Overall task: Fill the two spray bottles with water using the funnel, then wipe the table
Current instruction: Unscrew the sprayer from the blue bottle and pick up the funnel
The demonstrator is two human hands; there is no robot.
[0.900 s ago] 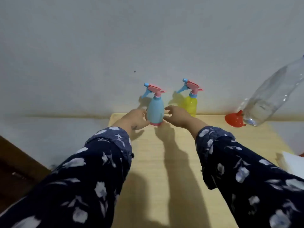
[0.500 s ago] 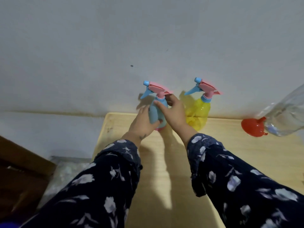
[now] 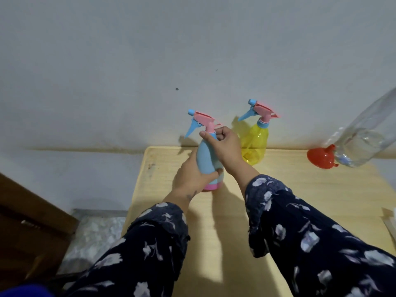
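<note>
A blue spray bottle (image 3: 206,156) with a pink trigger head and pink base stands on the wooden table (image 3: 300,189), pulled a little toward me. My left hand (image 3: 190,174) wraps its lower body. My right hand (image 3: 225,145) grips its neck just under the spray head. Behind it, against the wall, stands a yellow spray bottle (image 3: 256,144) with the same pink and blue head. At the far right lies an orange funnel (image 3: 320,157), touching the base of a clear plastic water bottle (image 3: 364,144) that leans against the wall.
The table's left edge (image 3: 137,189) drops to a floor with a pale patterned mat (image 3: 92,234) and a dark wooden piece of furniture (image 3: 27,221). Something white (image 3: 391,221) lies at the table's right edge. A grey wall backs the table.
Both hands closed on the blue spray bottle at the wall and drew it toward me. My right hand rose from its body to its neck; my left hand settled around its lower part.
</note>
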